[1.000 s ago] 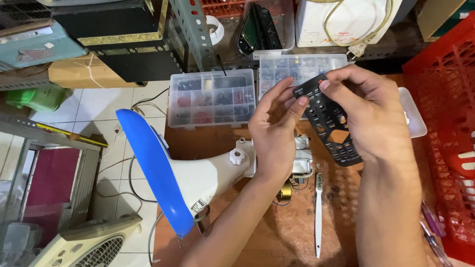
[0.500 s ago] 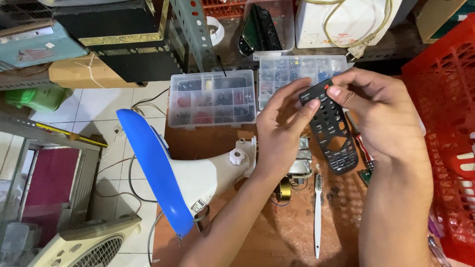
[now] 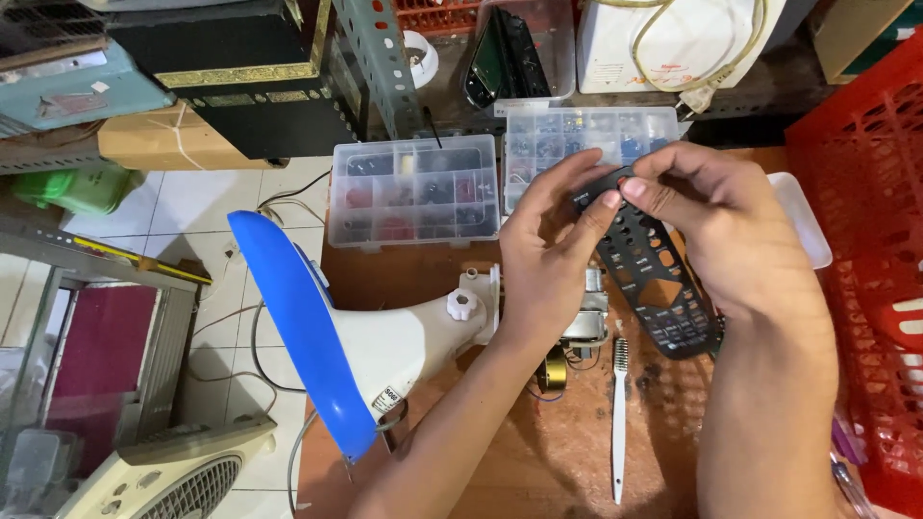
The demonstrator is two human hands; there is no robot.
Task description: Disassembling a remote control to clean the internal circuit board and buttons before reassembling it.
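Note:
A black remote-control front cover (image 3: 654,279), full of button holes, is held above the wooden table (image 3: 500,461). My left hand (image 3: 543,255) grips its top end from the left. My right hand (image 3: 721,226) pinches the same top end from the right, fingertips meeting those of the left. The cover's lower end hangs free toward me. Below the hands lie a white toothbrush (image 3: 618,413) and a small metal part with wires (image 3: 577,332).
A white megaphone with a blue rim (image 3: 317,332) lies at the table's left edge. Two clear compartment boxes (image 3: 413,192) (image 3: 567,135) sit at the back. A red plastic crate (image 3: 865,240) stands on the right, a fan (image 3: 154,476) on the floor at lower left.
The cover has been turned from a slant to hang nearly upright. Both hands have shifted up to its top end.

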